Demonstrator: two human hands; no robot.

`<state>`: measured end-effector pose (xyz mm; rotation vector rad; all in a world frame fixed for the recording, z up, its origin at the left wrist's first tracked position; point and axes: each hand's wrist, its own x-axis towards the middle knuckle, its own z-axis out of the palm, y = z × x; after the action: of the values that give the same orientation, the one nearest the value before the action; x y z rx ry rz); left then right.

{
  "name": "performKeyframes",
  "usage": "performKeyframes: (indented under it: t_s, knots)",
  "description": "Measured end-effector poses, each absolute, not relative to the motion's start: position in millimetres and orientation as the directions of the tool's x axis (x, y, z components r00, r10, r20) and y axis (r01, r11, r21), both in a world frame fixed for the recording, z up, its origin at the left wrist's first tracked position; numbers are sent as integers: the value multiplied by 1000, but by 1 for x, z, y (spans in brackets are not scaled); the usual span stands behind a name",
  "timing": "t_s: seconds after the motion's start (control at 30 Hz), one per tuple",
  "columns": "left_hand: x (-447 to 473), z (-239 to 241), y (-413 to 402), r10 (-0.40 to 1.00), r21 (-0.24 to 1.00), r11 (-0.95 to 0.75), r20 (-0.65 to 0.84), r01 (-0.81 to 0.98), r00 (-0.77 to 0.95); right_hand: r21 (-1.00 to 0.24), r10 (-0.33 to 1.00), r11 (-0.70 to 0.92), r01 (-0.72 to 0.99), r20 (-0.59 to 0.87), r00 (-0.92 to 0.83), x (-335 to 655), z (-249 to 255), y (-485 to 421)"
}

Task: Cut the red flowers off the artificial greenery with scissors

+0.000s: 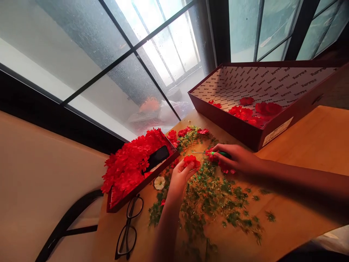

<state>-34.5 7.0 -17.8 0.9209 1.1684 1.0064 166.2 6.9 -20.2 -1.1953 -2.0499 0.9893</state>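
Between the thumb and fingers of my left hand is a red artificial flower. My right hand grips the green handle of a thin pointed awl, its metal shaft pointing left, just above the flower and apart from it. Below and around both hands lies a spread pile of small green and yellowish plastic leaf pieces. A few more red flowers lie under and beside my right hand, and others sit at the pile's far end. One white flower lies left of my left wrist.
At left, a shallow box lid is heaped with red petals, a black phone on top. Eyeglasses lie near the table's left edge. A large dark-red box with several red flowers stands back right, before the window.
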Motion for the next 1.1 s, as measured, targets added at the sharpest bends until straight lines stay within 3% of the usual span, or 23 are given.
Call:
performKeyframes:
  t_s: [0.2, 0.53, 0.77, 0.87, 0.93, 1.0, 1.1]
  knots:
    - [-30, -11, 5, 961, 960, 269, -262, -77, 91, -690, 814, 529, 494, 247, -526, 167, -26, 8]
    - [-26, -9, 1, 974, 978, 203, -207, 46, 91, -692, 842, 489, 531, 218, -493, 166, -28, 8]
    - [-8, 2, -18, 968, 940, 43, -123, 339, 217, -725, 847, 480, 494, 236, -476, 162, -33, 6]
    - [-12, 15, -19, 1000, 952, -24, 22, 304, 12, -830, 903, 421, 366, 345, -255, 168, -26, 8]
    - [-15, 19, -17, 991, 940, -74, 106, 334, -78, -900, 919, 393, 186, 391, -51, 171, -21, 9]
    - [-13, 16, -16, 993, 873, -106, 119, 477, 1, -933, 934, 357, -41, 355, 45, 171, -18, 10]
    - [5, -1, -15, 973, 666, -218, 92, 714, 211, -920, 951, 295, -258, 308, -13, 167, -19, 9]
